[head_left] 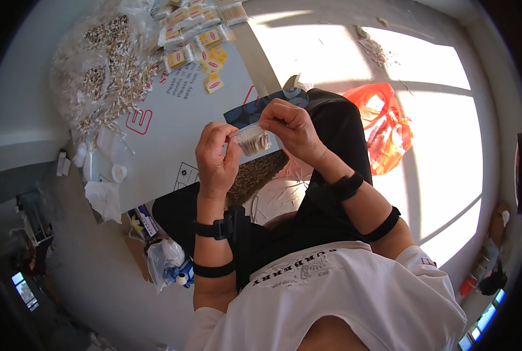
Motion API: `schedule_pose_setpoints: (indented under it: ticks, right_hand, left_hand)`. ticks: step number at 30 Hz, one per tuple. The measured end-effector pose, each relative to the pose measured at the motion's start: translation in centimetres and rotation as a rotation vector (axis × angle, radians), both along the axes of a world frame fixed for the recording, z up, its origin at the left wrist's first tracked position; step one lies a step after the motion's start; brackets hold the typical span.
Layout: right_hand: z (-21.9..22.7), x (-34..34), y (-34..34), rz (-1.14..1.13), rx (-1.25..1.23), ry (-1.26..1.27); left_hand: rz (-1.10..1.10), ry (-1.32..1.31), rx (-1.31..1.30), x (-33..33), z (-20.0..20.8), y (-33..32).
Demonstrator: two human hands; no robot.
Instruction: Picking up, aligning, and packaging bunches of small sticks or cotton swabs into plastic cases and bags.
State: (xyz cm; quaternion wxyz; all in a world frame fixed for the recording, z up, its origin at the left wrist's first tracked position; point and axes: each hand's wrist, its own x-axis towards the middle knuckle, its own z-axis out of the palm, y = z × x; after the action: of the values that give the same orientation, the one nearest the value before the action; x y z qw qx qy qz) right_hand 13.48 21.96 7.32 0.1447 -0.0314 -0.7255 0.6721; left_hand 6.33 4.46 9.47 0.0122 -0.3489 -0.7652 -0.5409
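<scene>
Over the near edge of the table, a small clear bag of cotton swabs (pixel 253 141) is held up between my two hands. My left hand (pixel 217 158) pinches its left upper corner between thumb and fingers. With thumb and forefinger, my right hand (pixel 293 128) grips the right upper corner. The swabs lie side by side in the lower part of the bag. Several filled swab packets (pixel 213 37) are heaped at the far side of the table, with loose yellow cards (pixel 213 82) closer to me.
A large clear sack of loose swabs (pixel 105 64) spills onto the grey printed board (pixel 173 134) at the left. White tissue (pixel 103 199) hangs over the board's near-left corner. An orange-red plastic bag (pixel 384 128) sits on the sunlit floor beyond my right knee.
</scene>
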Motion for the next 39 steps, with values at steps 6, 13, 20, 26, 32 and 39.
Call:
schedule_pose_setpoints:
  ticks: [6,13,20,26,32,39]
  right_hand:
    - [0.3,-0.2,-1.1,-0.007,0.156,0.102]
    - [0.3,-0.2,-0.7,-0.056,0.154,0.103]
    - [0.2,-0.2,-0.4,-0.031,0.161,0.065]
    - [0.6,-0.2,-0.6,0.0,0.132,0.056]
    - [1.6,-0.9,-1.3,0.04,0.226,0.196]
    - [3.0,-1.8,-2.0,0.072,0.544,0.293]
  left_hand:
    - [-0.036,0.204,-0.139,0.1,0.5,1.0]
    - [-0.066,0.274,-0.174,-0.8,0.6,0.4]
    - [-0.044,0.223,-0.16,-1.0,0.3,-0.4]
    - [-0.044,0.207,-0.137,-1.0,0.3,-0.7]
    - [-0.046,0.121,-0.084,-0.6,1.0,-0.8]
    - [-0.015,0.147,-0.068,0.0,1.3,-1.1]
